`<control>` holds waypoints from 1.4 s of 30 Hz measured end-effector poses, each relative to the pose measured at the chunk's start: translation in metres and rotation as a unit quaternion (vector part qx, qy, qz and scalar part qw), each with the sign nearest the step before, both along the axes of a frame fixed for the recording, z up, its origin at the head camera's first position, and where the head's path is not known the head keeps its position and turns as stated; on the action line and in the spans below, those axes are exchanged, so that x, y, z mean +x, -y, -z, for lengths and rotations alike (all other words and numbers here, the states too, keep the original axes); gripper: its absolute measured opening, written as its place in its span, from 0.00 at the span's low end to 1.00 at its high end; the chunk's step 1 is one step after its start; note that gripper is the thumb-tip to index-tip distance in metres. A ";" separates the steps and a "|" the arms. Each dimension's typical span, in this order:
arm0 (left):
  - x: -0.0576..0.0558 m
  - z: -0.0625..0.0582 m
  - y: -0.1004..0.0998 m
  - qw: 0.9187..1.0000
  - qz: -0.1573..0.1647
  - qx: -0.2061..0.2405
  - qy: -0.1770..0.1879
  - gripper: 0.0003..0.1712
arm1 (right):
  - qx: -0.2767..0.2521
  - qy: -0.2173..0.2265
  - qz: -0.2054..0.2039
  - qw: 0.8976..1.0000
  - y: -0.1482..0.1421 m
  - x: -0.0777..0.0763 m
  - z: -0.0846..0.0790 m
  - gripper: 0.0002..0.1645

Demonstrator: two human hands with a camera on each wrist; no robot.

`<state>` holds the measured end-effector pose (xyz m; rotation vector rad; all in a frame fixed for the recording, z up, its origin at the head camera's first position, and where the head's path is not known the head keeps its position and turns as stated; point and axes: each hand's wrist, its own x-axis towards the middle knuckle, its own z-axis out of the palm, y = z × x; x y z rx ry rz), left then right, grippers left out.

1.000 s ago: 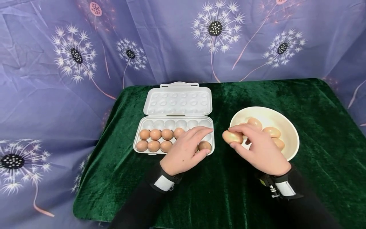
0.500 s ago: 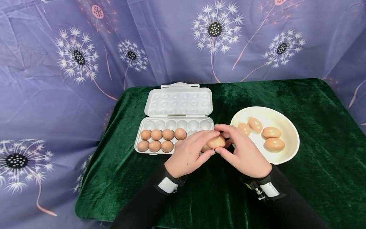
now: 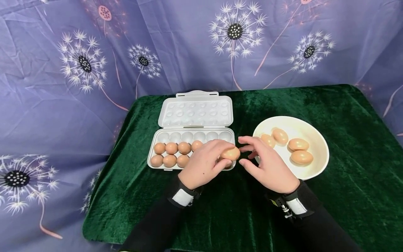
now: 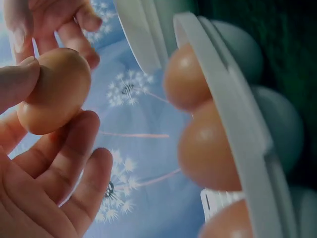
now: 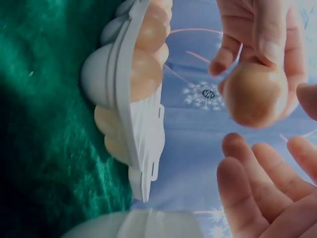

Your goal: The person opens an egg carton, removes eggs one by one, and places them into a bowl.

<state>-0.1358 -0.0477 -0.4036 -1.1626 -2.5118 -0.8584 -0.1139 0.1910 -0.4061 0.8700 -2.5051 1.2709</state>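
My left hand pinches a brown egg between thumb and fingers, above the right end of the egg carton. In the left wrist view the egg lies against the thumb tip with the fingers beneath it. Just to the right, my right hand has its fingers apart and holds nothing; a small gap parts its fingertips from the egg. The carton's lid is folded back. Brown eggs fill the front rows' left cups, and the back row's cups hold none. My left hand hides several cups.
A cream bowl to the right holds several brown eggs. A green velvet cloth covers the table. Behind it hangs a purple curtain with dandelion prints.
My right hand brought an egg leftward from the bowl to my left hand. Now my left hand has the egg, and the right hand has let go and drawn slightly away.
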 end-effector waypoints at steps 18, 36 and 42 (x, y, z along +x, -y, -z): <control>-0.025 0.021 0.022 0.976 -0.162 -0.145 -0.001 0.18 | 0.026 0.014 0.062 0.998 -0.022 0.000 0.006 0.32; -0.021 0.022 0.010 0.980 -0.138 -0.139 0.018 0.26 | 0.052 0.024 0.083 0.995 -0.033 0.001 0.011 0.27; -0.010 0.018 -0.001 0.987 -0.100 -0.123 -0.001 0.29 | 0.089 0.031 0.117 0.989 -0.048 0.002 0.012 0.23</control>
